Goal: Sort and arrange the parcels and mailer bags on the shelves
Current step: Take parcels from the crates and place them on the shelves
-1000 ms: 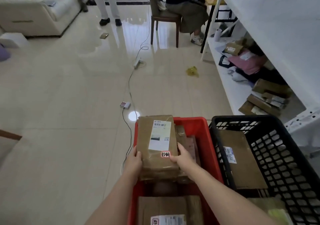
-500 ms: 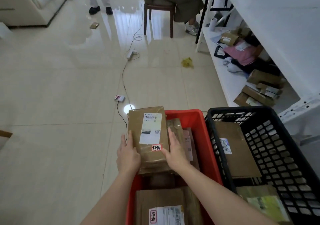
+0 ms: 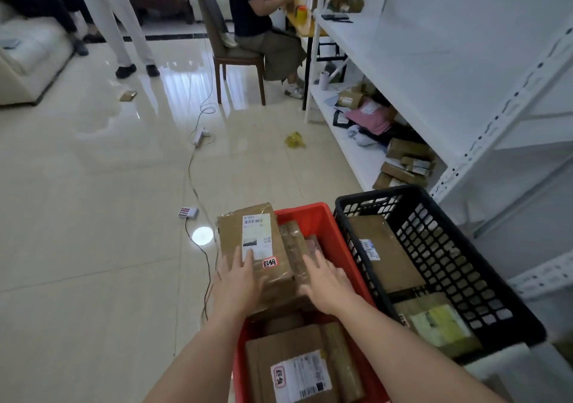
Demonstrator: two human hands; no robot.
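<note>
A brown parcel with a white label lies on top of the pile at the far end of the red crate. My left hand rests flat on its near end, fingers straight. My right hand lies with straight fingers on a taped brown parcel right beside it. Another labelled parcel fills the near end of the crate. The black crate to the right holds a flat brown parcel and a greenish one.
White shelving runs along the right; its low shelf carries stacked brown parcels and a pink mailer bag. A cable and power strip cross the tiled floor. A person sits on a chair ahead, and another stands at the left.
My hands were clasping the sides of the labelled parcel; now both lie flat on top, the right one on the neighbouring parcel. The view has tilted up toward the room.
</note>
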